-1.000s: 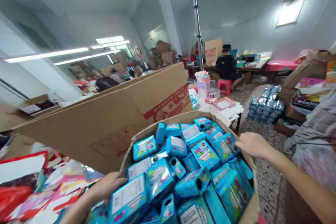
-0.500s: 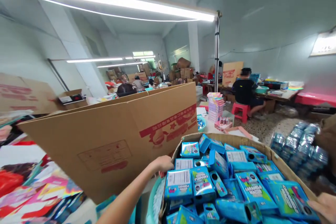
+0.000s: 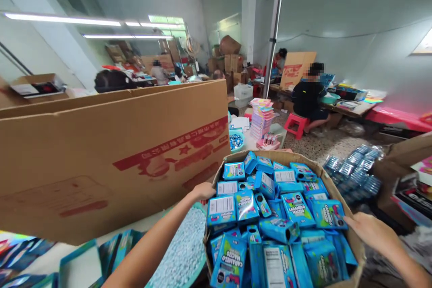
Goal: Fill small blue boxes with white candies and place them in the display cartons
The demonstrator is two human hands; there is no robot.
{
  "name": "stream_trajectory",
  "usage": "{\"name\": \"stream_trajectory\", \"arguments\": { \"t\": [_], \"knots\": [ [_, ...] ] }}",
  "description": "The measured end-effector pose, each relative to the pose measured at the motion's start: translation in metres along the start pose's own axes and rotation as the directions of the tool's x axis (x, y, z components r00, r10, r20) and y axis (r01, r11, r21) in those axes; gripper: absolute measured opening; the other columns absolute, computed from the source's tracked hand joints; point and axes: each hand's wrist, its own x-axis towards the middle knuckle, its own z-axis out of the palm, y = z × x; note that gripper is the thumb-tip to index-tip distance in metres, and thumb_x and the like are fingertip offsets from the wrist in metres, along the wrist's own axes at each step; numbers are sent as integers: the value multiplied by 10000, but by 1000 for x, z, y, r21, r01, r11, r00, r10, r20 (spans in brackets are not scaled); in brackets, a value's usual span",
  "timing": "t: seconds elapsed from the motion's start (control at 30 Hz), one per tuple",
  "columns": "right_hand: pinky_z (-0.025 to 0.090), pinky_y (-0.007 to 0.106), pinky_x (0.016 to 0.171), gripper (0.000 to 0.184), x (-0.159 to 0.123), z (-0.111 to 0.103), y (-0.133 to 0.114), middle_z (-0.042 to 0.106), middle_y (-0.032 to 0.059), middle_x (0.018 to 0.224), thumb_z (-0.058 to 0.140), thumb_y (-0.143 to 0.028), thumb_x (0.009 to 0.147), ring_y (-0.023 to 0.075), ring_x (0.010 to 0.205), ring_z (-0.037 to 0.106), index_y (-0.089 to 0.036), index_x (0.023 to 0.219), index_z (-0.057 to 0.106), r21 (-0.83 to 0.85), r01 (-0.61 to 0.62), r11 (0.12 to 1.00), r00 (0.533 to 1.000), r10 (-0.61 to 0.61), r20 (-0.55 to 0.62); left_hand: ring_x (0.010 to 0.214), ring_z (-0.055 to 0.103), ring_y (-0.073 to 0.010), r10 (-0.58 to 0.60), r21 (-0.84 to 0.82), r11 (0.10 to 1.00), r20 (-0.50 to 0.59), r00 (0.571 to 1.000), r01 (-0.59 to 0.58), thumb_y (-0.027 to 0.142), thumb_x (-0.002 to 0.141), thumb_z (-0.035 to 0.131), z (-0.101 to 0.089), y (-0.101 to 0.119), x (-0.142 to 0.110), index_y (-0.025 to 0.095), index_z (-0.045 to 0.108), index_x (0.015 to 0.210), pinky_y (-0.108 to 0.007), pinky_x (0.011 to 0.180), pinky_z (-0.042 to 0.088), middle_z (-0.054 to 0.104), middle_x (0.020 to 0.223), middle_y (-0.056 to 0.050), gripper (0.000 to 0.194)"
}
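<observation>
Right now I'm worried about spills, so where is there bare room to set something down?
Speckled floor shows bare between the red stool and wrapped bundles. A narrow white tabletop strip shows between the cardboard panel and open blue tray. Crowded: the carton between the left hand and right hand, full of blue boxes.

Caramelo boxes (image 3: 297, 209) look glossy; their carton (image 3: 290, 157), matt cardboard; pole (image 3: 275, 27), shiny metal

Bright blue packets (image 3: 297, 209) between left hand (image 3: 203, 191) and right hand (image 3: 369, 231), splashed with green, lettered in white! It's brown on the box (image 3: 358, 256) in their grip; brown too on the cardboard (image 3: 84, 139) beyond the left hand, banded and starred red, and below that hand, pale blue pellets (image 3: 184, 243) inside a turquoise basin (image 3: 201, 264)
</observation>
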Motion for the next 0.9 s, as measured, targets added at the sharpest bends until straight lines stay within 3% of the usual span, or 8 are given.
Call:
{"name": "stream_trajectory", "arguments": {
  "t": [0.17, 0.47, 0.67, 0.9],
  "knots": [
    [429, 368, 709, 495, 25, 5, 0, 689, 149, 794, 284, -480, 844, 320, 879, 653, -200, 602, 612, -37, 58, 998, 984, -51, 172, 598, 652, -185, -31, -57, 998, 27, 999, 32, 342, 762, 311, 29, 2, 37, 97, 653, 646, -256, 603, 507, 696, 726, -153, 437],
    [433, 374, 722, 510, 63, 37, -14, 684, 184, 905, 260, -430, 870, 324, 930, 639, -146, 767, 671, -143, 80, 986, 969, -43, 244, 571, 641, -189, -121, -156, 978, 108, 987, 137, 329, 770, 327, 84, -5, 71, 112, 614, 585, -259, 567, 504, 682, 674, -148, 406],
    [429, 372, 723, 471, 96, 46, -44, 678, 211, 941, 295, -367, 872, 328, 940, 633, -100, 827, 680, -145, 159, 977, 968, -126, 215, 576, 653, -205, -196, -157, 964, 131, 972, 216, 333, 784, 285, 93, -21, 88, 129, 562, 546, -259, 517, 502, 669, 653, -156, 419],
    [428, 361, 726, 389, 141, 47, -97, 678, 223, 944, 369, -304, 858, 319, 929, 639, -84, 856, 690, -76, 182, 980, 965, -164, 203, 634, 684, -201, -254, -135, 954, 108, 961, 267, 236, 784, 209, 92, -34, 103, 159, 511, 501, -227, 508, 520, 686, 702, -159, 422]
  ]
}}
